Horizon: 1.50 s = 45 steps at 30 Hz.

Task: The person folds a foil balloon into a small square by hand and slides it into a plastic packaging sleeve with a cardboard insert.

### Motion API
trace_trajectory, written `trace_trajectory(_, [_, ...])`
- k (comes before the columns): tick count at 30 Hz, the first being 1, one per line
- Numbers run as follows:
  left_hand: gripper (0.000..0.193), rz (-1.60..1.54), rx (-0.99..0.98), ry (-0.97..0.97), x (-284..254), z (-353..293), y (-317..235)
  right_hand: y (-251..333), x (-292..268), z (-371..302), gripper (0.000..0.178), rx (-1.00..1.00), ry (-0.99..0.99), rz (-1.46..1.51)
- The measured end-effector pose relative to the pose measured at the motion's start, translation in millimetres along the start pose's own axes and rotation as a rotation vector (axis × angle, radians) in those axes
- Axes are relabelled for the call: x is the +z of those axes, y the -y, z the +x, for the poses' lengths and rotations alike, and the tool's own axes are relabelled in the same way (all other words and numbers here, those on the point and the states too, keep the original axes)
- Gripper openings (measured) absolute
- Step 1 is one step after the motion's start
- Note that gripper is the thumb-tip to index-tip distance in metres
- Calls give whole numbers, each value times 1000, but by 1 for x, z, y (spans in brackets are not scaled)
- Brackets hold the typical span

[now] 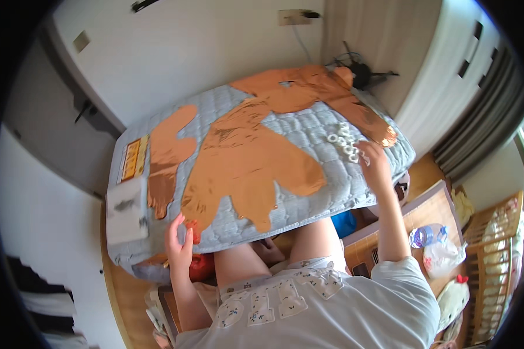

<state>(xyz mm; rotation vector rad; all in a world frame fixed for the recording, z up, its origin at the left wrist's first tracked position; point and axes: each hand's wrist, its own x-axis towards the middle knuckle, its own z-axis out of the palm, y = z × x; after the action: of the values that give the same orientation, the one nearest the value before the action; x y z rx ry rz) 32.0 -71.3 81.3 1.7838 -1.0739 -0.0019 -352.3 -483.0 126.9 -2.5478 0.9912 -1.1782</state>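
A large flat foil balloon, shiny orange (244, 157), is spread over the middle of the quilted bed. More flat orange foil (303, 87) lies along its far side, and a narrow orange foil piece (172, 145) lies to the left. My right hand (375, 166) is at a cluster of small white rings (343, 139) on the right; its fingers are closed around a white bit at their tips that looks like one of them. At the near edge, my left hand (179, 243) has thumb and fingers apart, beside a small red patterned thing (193, 231).
The quilted mattress (337, 180) fills the middle. On its left lie a white sheet or packet (127, 209) and a yellow-orange printed package (134, 160). A black fan-like object (361, 74) stands at the far right corner. A water bottle (422, 236) and plastic bag (442, 259) are at my right.
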Motion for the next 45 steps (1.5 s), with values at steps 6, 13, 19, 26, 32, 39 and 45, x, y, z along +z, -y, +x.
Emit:
trace_trajectory(6, [29,169,244,168,47,45,-71,-126,-56,20,28,-12,98,-34])
trace_trajectory(13, [27,127,573,441,146,97,-177,-169,-59,24,32,-31,335,54])
trace_trajectory(19, [22,1,870,617,236,146,-236,-174,-67,32,23,86,255,179])
trace_trajectory(26, [23,-28,671,760,373,189,-264,-203,-53,33,26,339,200,428])
trace_trajectory(32, [29,66,652,578,460,204,-261,-201,-46,33,23,427,207,649])
trace_trajectory(39, [20,119,668,627,487,209,-263,-200,-44,31,24,407,169,634])
trace_trajectory(45, [23,71,552,631,503,216,-254,-198,-41,24,22,315,57,736])
